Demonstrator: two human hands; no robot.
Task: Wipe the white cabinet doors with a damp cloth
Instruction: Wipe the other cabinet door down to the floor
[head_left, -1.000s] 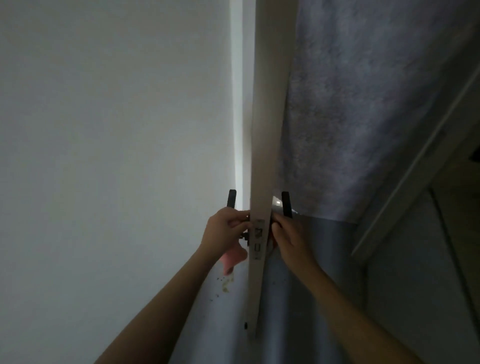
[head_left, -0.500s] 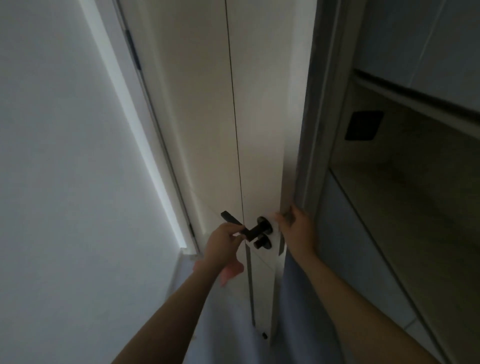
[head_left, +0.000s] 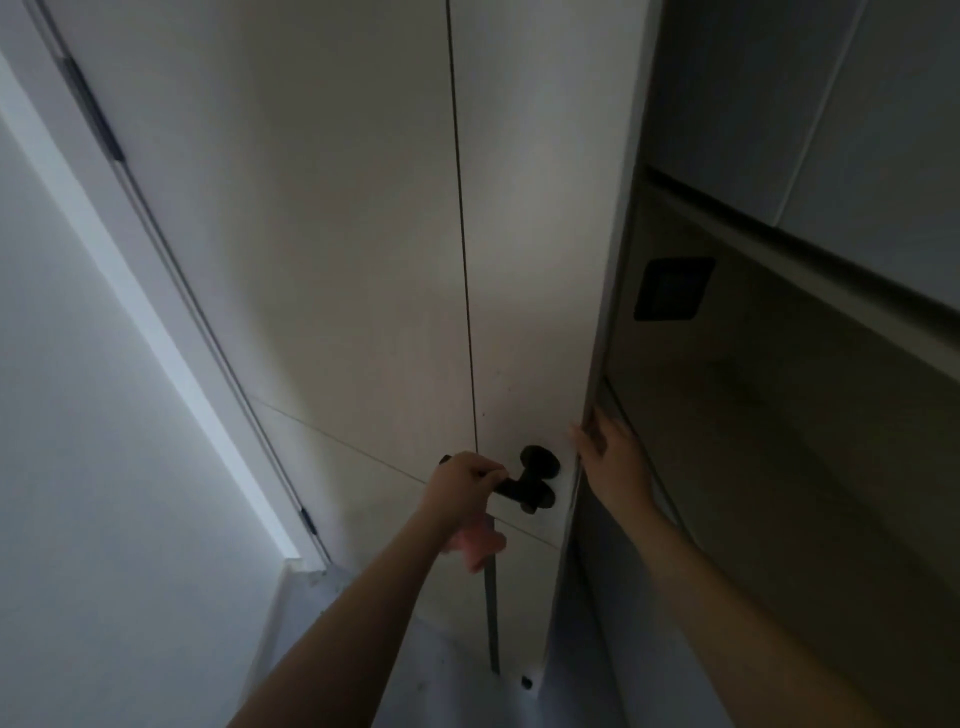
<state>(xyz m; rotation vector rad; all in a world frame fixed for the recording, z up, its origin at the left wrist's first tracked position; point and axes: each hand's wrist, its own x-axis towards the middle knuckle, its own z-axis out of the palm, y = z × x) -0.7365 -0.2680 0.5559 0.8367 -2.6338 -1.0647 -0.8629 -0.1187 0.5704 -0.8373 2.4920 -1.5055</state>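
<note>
A white door (head_left: 363, 260) stands ajar, its face turned to me. My left hand (head_left: 462, 493) grips the black lever handle (head_left: 524, 483) from the left. A pinkish cloth (head_left: 478, 548) hangs blurred under that hand. My right hand (head_left: 613, 462) rests on the door's free edge (head_left: 608, 312) just right of the handle, fingers fairly straight and pointing up, thumb on the door face. A thin vertical groove (head_left: 462, 234) runs down the door panel.
A white wall (head_left: 78, 467) and the hinge-side door frame (head_left: 156, 291) lie to the left. A dim cabinet niche (head_left: 779, 441) with a dark square plate (head_left: 670, 288) is on the right, with pale cabinet fronts (head_left: 857, 104) above. Grey floor (head_left: 441, 675) shows below.
The door went from edge-on to showing its face. My right hand left the far-side handle and now lies on the door's edge. My left hand stays on the near handle.
</note>
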